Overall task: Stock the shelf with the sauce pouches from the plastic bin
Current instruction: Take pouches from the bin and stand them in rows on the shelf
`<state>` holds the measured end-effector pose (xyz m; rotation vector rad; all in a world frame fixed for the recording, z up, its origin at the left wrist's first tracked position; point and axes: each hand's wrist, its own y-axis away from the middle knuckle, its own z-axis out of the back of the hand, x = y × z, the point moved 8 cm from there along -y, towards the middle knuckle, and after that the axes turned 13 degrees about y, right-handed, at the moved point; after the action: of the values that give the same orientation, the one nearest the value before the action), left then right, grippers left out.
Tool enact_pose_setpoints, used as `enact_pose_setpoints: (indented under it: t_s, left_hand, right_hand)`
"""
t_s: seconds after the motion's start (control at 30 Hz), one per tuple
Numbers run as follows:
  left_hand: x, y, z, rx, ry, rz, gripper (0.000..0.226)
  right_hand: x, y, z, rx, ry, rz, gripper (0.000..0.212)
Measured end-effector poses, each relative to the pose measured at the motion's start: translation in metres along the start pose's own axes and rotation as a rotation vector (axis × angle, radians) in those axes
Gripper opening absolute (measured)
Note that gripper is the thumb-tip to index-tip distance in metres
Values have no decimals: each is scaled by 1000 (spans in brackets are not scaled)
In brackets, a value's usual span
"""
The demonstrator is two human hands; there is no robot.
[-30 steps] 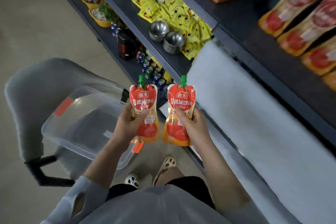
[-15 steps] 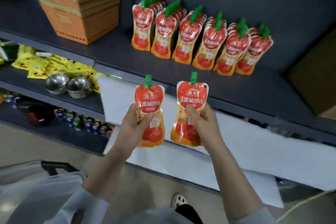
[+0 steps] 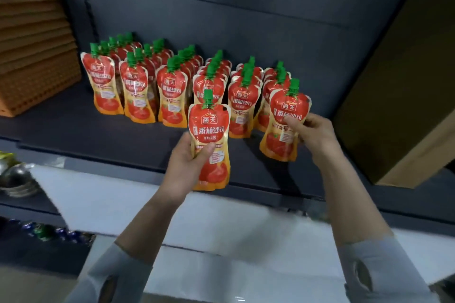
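Brought up from the bin just now; gripped one tomato sauce pouch [image 3: 209, 128] in the left hand [image 3: 188, 167], over the shelf edge [image 3: 110, 158]; stood the second pouch [image 3: 286, 103], pinched by the right hand [image 3: 314, 135], before the stocked rows [image 3: 172, 86], nearly placed

Orange baskets [image 3: 32, 56] left, cardboard box [image 3: 398, 96] right

The shelf [image 3: 73, 135] lies bare along its front edge, widest toward the left front corner. Rows of standing pouches [image 3: 170, 96] fill the middle back to the rear wall [image 3: 246, 19]. Orange baskets [image 3: 32, 69] block the left end, a cardboard box [image 3: 394, 106] the right. The left-hand pouch [image 3: 209, 140] and right-hand pouch [image 3: 285, 125] front the fourth and sixth rows.
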<state>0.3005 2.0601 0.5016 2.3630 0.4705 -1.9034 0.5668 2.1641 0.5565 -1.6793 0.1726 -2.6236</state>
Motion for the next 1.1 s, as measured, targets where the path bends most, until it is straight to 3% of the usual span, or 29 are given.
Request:
enact_pose_setpoints:
  t_s: [0.37,0.53,0.67,0.8,0.9,0.97,1.0,1.03,1.1]
  left_hand:
    - [26,-50,-44,-97,27,-42,34]
    - [32,-65,-61,-57,21,-59,28]
    - [37,-72,-75,-14,41,-42,36]
    - [40,-76,-89,46,81,-26,33]
    - [41,-77,-99,106,109,-1,34]
    - [42,-77,-103,146,104,5,36]
    - [43,-79,-105,163,91,5,38]
    - [44,-79,-106,181,75,7,39]
    - [46,-80,-113,231,48,10,42]
  right_hand:
    - [-44,-111,-13,90,-58,-17,7]
    - [-44,-125,-20,51,-46,27,9]
    - [-47,-131,-21,32,-12,42,7]
    - [-49,-129,-18,36,84,33,27]
    - [-37,-122,12,-122,196,70,38]
    - [-15,-106,37,-281,198,156,25]
    - [-2,-98,41,-279,166,205,14]
    - [10,-89,36,-193,126,249,6]
    - [26,-71,8,100,94,293,11]
